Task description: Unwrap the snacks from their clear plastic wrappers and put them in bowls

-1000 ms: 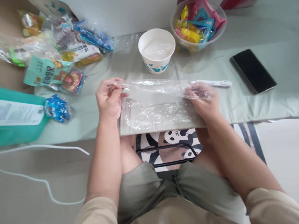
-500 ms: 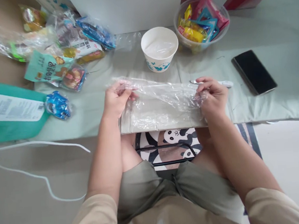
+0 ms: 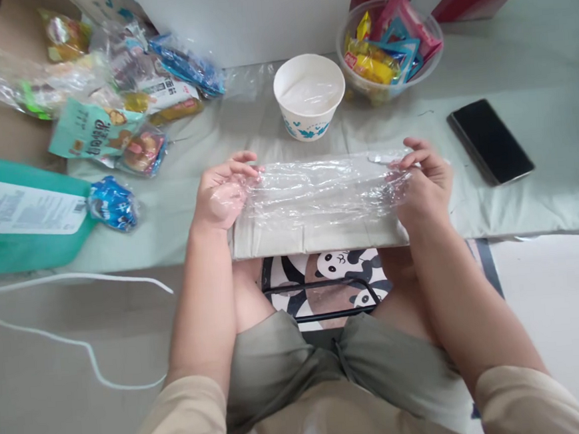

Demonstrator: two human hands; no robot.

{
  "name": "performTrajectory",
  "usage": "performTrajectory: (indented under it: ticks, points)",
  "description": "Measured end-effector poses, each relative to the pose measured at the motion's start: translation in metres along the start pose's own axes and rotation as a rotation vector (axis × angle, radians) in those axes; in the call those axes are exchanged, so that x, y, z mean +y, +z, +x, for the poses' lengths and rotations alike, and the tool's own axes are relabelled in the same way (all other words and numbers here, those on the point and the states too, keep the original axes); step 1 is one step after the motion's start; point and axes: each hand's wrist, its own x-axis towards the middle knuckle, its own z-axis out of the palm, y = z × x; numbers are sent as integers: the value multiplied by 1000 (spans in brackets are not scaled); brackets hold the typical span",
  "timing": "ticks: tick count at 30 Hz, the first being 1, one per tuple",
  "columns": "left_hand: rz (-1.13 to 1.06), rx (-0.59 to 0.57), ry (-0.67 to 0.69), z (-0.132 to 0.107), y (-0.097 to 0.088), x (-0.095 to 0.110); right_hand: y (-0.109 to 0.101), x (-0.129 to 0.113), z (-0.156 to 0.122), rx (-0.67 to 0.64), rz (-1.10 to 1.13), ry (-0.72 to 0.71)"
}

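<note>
Plastic film [image 3: 324, 186], wrinkled, spans my left hand [image 3: 221, 194] to my right hand [image 3: 424, 178], each grip pinched nearly closed on an end, over the bench [image 3: 498, 67] (cup [image 3: 309, 122] standing just beyond)!

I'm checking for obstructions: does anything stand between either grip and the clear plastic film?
Nothing visible does: the left grip and right grip hold the clear plastic film directly, one at each end. The patterned paper cup stands beyond the film, not between it and either grip.
</note>
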Motion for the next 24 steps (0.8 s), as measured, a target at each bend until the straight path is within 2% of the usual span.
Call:
performTrajectory:
  ticks: [6, 8, 11, 12, 13, 14, 15, 17, 19, 22, 24]
  points:
    - [100, 92, 15, 3, 4, -4, -7, 8, 4, 1, -123, -5]
    - [166, 89, 56, 4, 5, -9, -10, 4, 2, 70, -146, -30]
    - [195, 71, 74, 6, 6, -14, -15, -22, -6, 281, -200, -255]
    - [191, 67, 61, 6, 6, -14, -15, -35, -9, 323, -230, -345]
    - [186, 61, 48, 6, 6, -13, -13, -48, -12, 309, -276, -418]
    - [185, 48, 37, 6, 6, -12, -7, -60, -13, 233, -334, -463]
    - [186, 29, 28, 6, 6, -11, 1, -69, -13, 77, -407, -474]
    - [190, -18, 20, 5, 5, -8, 27, -77, -8, -334, -545, -452]
    - [182, -67, 21, 3, 4, -5, 58, -70, 3, -681, -580, -408]
    - [120, -138, 2, 0, 3, -2, 95, -51, 21, -948, -657, -368]
    - [65, -140, -26, -3, 3, 1, 105, -50, 26, -1075, -773, -337]
